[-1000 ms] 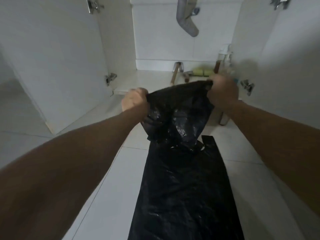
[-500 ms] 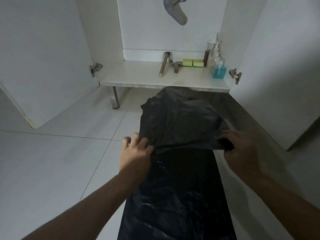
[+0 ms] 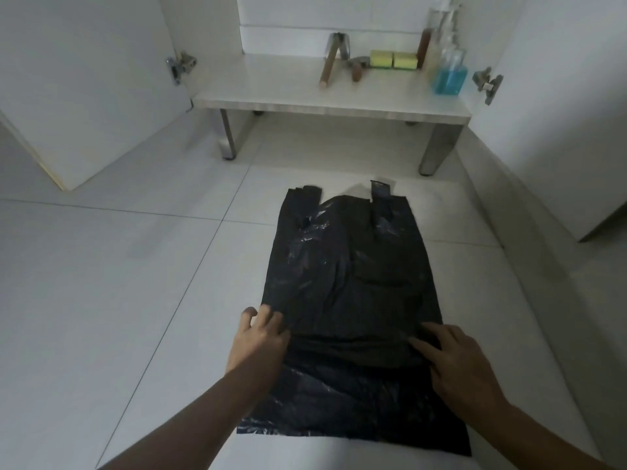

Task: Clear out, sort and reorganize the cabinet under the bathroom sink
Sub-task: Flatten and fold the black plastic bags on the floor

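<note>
Here, the black bag (image 3: 349, 293) lies flat on the floor tiles (image 3: 135, 266) at lower centre, bare tile wide on its left. Its long axis runs up-frame, handles toward the cabinet shelf (image 3: 305, 96). My left hand (image 3: 259, 337) and right hand (image 3: 458, 361) press it, fingers loosely spread.

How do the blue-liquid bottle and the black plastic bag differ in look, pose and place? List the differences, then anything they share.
1. The blue-liquid bottle is clear and rigid; the black plastic bag is opaque, crinkled and limp.
2. The bottle stands upright; the bag lies flat.
3. The bottle sits on the cabinet shelf; the bag lies on the floor tiles.

Shared: both look shiny.
</note>
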`<action>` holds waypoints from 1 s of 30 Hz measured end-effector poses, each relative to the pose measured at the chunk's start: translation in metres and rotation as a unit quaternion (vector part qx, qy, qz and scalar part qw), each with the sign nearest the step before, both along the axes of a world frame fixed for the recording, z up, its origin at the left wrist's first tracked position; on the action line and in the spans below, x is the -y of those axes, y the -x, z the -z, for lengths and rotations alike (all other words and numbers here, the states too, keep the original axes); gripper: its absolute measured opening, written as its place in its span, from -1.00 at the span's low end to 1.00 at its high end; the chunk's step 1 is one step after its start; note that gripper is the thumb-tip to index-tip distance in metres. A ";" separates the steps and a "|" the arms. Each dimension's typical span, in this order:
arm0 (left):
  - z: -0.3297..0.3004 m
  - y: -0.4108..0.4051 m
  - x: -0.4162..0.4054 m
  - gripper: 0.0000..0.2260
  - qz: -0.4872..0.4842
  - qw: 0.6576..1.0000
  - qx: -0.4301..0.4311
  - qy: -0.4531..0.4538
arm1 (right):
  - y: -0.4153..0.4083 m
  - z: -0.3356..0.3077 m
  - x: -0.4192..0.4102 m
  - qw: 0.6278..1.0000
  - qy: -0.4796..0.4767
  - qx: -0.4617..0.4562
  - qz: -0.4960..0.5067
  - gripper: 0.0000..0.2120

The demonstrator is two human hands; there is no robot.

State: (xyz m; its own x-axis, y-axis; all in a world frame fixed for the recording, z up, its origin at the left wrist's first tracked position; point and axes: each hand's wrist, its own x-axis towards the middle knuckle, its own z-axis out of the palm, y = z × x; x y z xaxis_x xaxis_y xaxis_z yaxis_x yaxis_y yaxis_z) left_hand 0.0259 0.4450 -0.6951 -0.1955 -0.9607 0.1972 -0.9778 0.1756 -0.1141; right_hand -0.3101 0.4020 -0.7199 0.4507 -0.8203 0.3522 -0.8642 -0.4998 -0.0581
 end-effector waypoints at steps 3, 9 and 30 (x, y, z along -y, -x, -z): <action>0.007 -0.005 -0.010 -0.82 0.044 0.999 0.010 -0.025 | 0.007 0.019 -0.023 0.999 -0.006 -0.008 0.037 -0.55; 0.020 -0.017 -0.028 -0.72 0.078 0.992 -0.016 -0.095 | 0.011 0.036 -0.049 0.999 -0.018 -0.004 0.042 -0.50; 0.031 -0.040 -0.071 -0.64 0.135 0.985 -0.002 -0.106 | 0.034 0.038 -0.080 0.986 -0.106 -0.129 0.016 -0.27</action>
